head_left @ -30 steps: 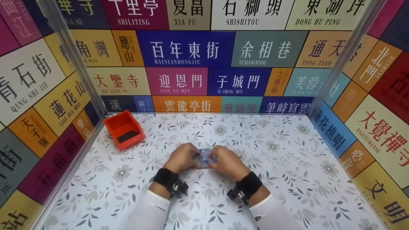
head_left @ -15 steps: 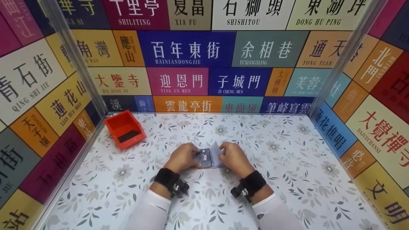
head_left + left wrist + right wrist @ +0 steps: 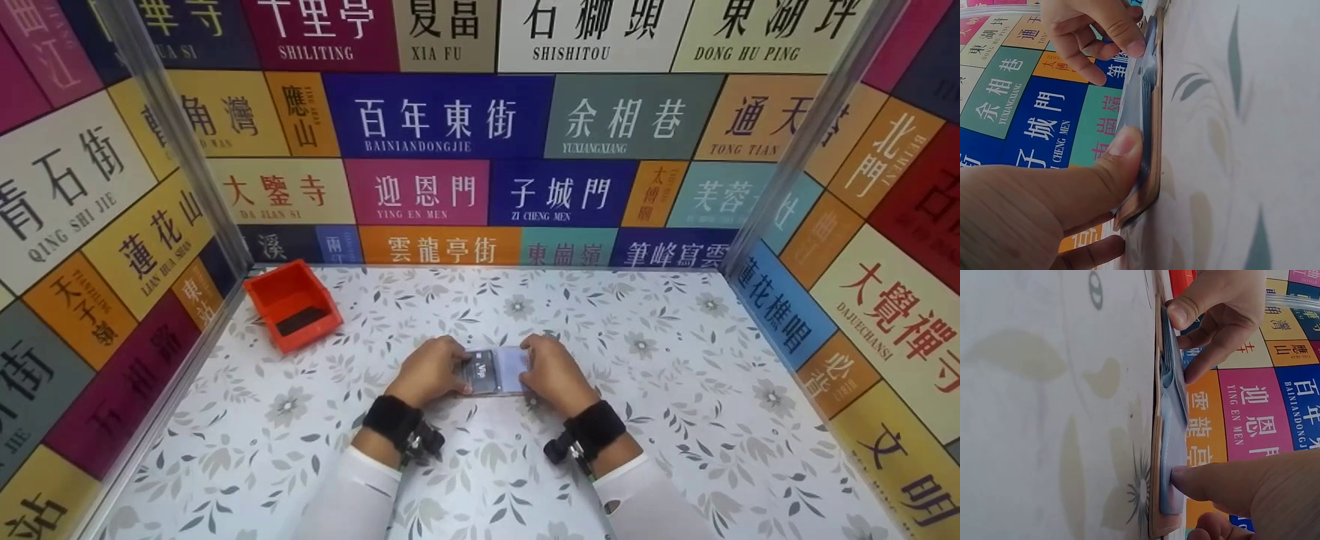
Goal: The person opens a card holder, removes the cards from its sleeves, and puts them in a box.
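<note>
A card holder [image 3: 516,367] lies spread open on the table between my two hands. Its clear bluish sleeves sit on a thin brown cover [image 3: 1153,194], seen edge-on in the left wrist view. In the left-hand stack of sleeves shows a dark card [image 3: 482,370] lettered "Vip". My left hand [image 3: 429,367] holds the left end, its thumb pressed on top of the stacked sleeves. At the right end, my right hand [image 3: 556,371] grips the holder, thumb down on a flat sleeve [image 3: 1172,444] and other fingers curled at the far side.
An orange-red bin [image 3: 292,304] with a dark flat piece [image 3: 298,321] inside stands at the back left. Printed panels [image 3: 442,112] wall in the back and both sides of the flower-patterned table [image 3: 480,465].
My right hand has moved right, turning a raised sleeve over until it lies flat on the right side. This uncovers the "Vip" card. My left hand stays in place.
</note>
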Available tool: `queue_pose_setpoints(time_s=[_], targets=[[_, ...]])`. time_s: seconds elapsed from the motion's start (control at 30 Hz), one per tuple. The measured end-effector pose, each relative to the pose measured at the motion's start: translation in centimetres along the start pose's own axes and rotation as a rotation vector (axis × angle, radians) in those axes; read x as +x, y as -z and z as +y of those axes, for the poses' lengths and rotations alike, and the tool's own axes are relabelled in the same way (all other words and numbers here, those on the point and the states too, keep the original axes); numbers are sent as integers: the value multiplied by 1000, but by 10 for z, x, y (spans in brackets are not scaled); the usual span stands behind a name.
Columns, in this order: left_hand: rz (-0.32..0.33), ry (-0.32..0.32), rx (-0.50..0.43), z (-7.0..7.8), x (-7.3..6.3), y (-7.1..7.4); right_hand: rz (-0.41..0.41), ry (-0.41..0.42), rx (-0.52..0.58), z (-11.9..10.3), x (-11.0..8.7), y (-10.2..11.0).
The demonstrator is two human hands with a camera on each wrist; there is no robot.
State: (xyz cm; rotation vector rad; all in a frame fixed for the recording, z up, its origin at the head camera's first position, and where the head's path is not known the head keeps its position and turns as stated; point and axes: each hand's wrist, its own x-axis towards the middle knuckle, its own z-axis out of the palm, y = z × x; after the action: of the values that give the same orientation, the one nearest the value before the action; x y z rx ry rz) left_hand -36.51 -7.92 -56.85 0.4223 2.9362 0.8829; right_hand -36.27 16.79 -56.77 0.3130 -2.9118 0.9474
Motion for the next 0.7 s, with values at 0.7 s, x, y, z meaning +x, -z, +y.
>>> queue_pose_setpoints(time_s=[0.7], targets=[[-20,-202,161,12,-4,1,-73,-25,101,-6,0,-10]])
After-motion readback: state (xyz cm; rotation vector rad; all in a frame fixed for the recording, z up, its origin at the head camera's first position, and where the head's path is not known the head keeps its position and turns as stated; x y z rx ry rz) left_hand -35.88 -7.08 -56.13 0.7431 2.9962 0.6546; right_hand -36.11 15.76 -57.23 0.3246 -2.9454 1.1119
